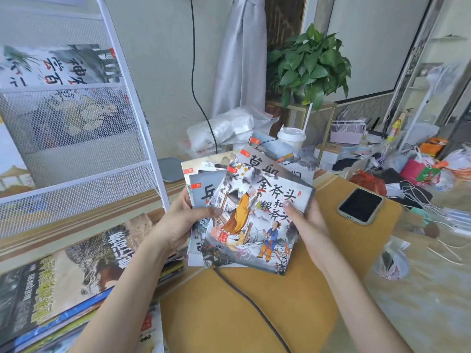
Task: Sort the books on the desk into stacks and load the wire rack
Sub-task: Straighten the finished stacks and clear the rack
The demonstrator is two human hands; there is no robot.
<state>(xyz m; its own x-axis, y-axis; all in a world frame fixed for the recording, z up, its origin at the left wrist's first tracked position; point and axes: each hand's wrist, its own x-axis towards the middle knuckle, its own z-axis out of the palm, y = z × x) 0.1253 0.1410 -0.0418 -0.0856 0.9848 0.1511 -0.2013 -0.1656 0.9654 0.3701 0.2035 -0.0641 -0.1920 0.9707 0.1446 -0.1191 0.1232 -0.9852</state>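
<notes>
Far left of the fanned bundle of thin illustrated picture books [251,212], a white wire-mesh rack [84,138] stands on the worktop, with one ink-painted book [58,64] lying in its upper tier. Below the rack and left of the bundle, a stack of large glossy magazines [66,281] lies flat on the worktop's near edge. The left hand [178,220] holds the bundle's left edge, its grip curled round the books with the thumb pressed on the top cover. The bundle is held just above the mustard-yellow worktop [229,314], splayed so that several covers show behind the front one, which pictures a figure in an orange robe. A dark cable [254,307] runs across the worktop beneath the bundle. The right hand [308,222] grips the bundle's right edge, thumb on the cover and fingers underneath. Right of the bundle, a dark-screened smartphone [360,205] lies flat on the worktop.
</notes>
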